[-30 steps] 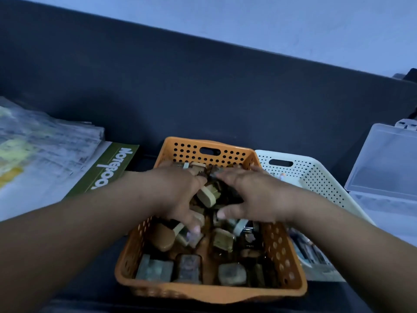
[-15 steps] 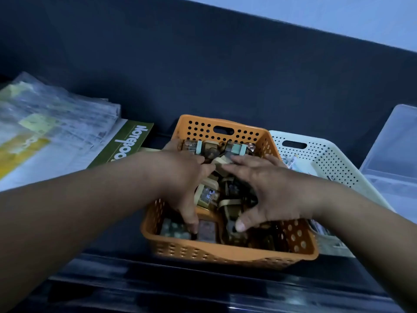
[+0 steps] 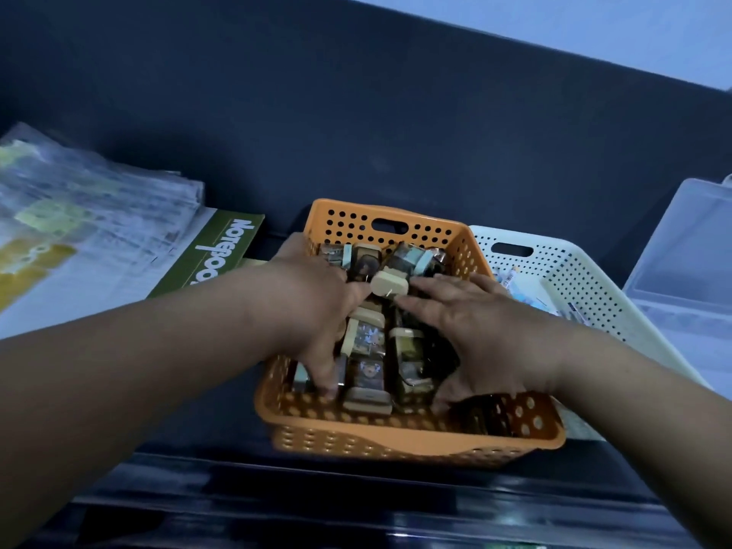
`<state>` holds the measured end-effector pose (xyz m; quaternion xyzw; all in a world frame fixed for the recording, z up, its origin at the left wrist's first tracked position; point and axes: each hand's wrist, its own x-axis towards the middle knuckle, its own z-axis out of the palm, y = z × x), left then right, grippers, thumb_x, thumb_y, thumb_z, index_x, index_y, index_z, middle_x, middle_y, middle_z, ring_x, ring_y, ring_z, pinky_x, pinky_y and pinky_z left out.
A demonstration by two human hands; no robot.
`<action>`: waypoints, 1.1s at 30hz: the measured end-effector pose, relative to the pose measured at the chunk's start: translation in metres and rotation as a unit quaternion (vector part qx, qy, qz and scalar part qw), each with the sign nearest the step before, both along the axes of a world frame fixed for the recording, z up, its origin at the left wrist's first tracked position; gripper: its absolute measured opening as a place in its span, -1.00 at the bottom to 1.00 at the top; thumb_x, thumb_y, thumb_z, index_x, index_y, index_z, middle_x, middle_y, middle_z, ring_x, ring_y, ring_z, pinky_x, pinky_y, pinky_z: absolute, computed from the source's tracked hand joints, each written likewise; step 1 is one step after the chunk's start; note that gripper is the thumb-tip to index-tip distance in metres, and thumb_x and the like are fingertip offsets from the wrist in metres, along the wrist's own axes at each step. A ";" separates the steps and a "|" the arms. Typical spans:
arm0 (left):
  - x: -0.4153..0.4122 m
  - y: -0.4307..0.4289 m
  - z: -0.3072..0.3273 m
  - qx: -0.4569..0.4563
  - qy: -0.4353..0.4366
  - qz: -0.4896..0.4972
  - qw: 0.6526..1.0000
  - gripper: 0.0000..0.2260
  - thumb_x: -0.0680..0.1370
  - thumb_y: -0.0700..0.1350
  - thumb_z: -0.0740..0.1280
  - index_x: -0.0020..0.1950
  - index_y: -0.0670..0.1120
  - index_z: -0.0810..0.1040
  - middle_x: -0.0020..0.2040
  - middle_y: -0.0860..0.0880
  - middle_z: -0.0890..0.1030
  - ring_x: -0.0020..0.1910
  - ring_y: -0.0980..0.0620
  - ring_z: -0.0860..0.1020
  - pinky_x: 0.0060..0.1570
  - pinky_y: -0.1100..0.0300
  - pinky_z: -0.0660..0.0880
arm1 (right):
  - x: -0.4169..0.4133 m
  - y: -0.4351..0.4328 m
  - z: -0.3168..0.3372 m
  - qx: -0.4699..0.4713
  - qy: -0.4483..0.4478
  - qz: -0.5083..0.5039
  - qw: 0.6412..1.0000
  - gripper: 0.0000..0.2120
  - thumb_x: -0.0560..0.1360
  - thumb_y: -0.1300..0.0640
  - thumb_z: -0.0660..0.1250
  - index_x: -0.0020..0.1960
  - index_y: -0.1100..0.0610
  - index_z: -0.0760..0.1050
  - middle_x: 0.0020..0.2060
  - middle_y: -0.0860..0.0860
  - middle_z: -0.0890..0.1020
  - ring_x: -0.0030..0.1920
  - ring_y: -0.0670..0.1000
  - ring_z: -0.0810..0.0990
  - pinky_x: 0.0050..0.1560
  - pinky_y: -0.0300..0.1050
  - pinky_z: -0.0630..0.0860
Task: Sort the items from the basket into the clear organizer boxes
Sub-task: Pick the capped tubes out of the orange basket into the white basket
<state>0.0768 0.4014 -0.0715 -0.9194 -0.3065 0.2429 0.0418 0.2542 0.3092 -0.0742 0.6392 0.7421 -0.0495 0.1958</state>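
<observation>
An orange perforated basket [image 3: 388, 439] sits in the middle, packed with several small boxed items with beige ends [image 3: 366, 342]. My left hand [image 3: 313, 311] lies palm down over the left side of the pile, its thumb reaching toward the near wall. Over the right side, my right hand [image 3: 479, 334] is spread palm down with straight fingers. The fingertips of both hands meet at a beige piece [image 3: 390, 289] on top of the pile. A clear organizer box [image 3: 689, 271] stands open at the far right.
A white perforated basket [image 3: 582, 295] with some items stands right beside the orange one. To the left lie a green notebook [image 3: 216, 257] and a stack of papers in plastic sleeves [image 3: 79, 231]. A dark wall rises behind, and a dark ledge runs along the front.
Both hands stayed on the pile and slid apart a little, their thumbs now nearer the front wall. The beige piece shows between the fingertips. The view shifted, so the basket sits higher in frame.
</observation>
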 end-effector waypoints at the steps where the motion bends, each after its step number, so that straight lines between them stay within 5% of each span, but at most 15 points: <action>1: 0.001 0.001 0.001 0.015 -0.003 -0.003 1.000 0.01 0.27 0.42 0.38 0.55 0.10 -0.02 0.43 0.02 0.34 0.42 -0.05 0.26 0.40 -0.18 0.04 | 0.001 0.001 0.000 0.013 0.008 -0.009 1.000 0.09 0.30 -0.30 0.44 0.55 -0.17 -0.23 0.56 -0.10 -0.17 0.55 -0.01 -0.13 0.50 0.03 -0.24; 6: 0.001 -0.001 0.002 -0.041 -0.018 0.031 0.999 0.01 0.30 0.43 0.35 0.57 0.10 -0.07 0.55 0.01 0.18 0.51 -0.05 0.17 0.46 -0.15 -0.01 | 0.003 -0.001 0.002 0.027 0.031 -0.044 0.998 0.04 0.35 -0.28 0.42 0.56 -0.12 -0.20 0.57 -0.05 -0.11 0.55 -0.01 -0.07 0.50 -0.02 -0.22; 11: 0.004 -0.005 0.002 -0.077 -0.038 0.054 0.995 -0.07 0.34 0.38 0.37 0.56 0.15 -0.03 0.53 0.03 0.22 0.50 -0.06 0.19 0.46 -0.08 0.03 | -0.004 -0.008 0.000 0.033 0.031 -0.039 0.998 -0.04 0.41 -0.26 0.37 0.57 -0.07 -0.15 0.57 -0.02 0.00 0.55 -0.01 0.02 0.53 0.00 -0.13; 15: 0.004 -0.007 0.013 -0.122 -0.080 0.058 0.988 -0.14 0.40 0.31 0.37 0.55 0.19 -0.03 0.52 0.04 0.25 0.42 -0.06 0.30 0.35 0.04 0.31 | -0.006 -0.020 0.009 0.018 0.124 -0.050 0.991 -0.12 0.41 -0.18 0.43 0.56 -0.11 0.01 0.53 -0.12 0.15 0.50 -0.05 0.16 0.49 -0.11 0.14; 18: 0.004 -0.005 0.019 -0.134 -0.121 0.059 0.982 -0.20 0.42 0.29 0.37 0.54 0.21 0.02 0.49 0.07 0.30 0.36 -0.02 0.38 0.30 0.02 0.39 | -0.003 -0.030 0.017 0.072 0.175 -0.084 0.978 -0.18 0.42 -0.14 0.44 0.55 -0.12 0.08 0.52 -0.16 0.16 0.49 -0.12 0.18 0.43 -0.29 0.12; 23: 0.025 -0.020 0.031 -0.083 -0.181 -0.005 0.980 -0.37 0.48 0.27 0.30 0.49 0.13 0.22 0.41 0.08 0.39 0.30 0.02 0.42 0.25 0.04 0.43 | 0.006 -0.052 0.026 0.167 0.197 -0.144 0.955 -0.37 0.47 -0.05 0.41 0.48 -0.12 0.25 0.40 -0.14 0.39 0.35 -0.13 0.37 0.21 -0.38 0.24; 29: 0.060 -0.048 0.044 -0.049 -0.241 -0.057 0.968 -0.48 0.48 0.27 0.30 0.38 0.12 0.36 0.27 0.08 0.49 0.19 0.03 0.48 0.17 0.04 0.47 | 0.030 -0.077 0.032 0.215 0.180 -0.167 0.945 -0.44 0.49 -0.07 0.38 0.45 -0.06 0.32 0.40 -0.08 0.42 0.33 -0.03 0.44 0.34 -0.17 0.33; 33: 0.090 -0.064 0.051 -0.007 -0.252 -0.069 0.965 -0.48 0.47 0.26 0.31 0.35 0.06 0.40 0.27 0.03 0.51 0.22 -0.03 0.48 0.18 0.04 0.45 | 0.058 -0.094 0.039 0.253 0.167 -0.170 0.938 -0.48 0.51 -0.08 0.35 0.44 -0.04 0.35 0.39 -0.10 0.43 0.29 -0.03 0.49 0.25 -0.23 0.33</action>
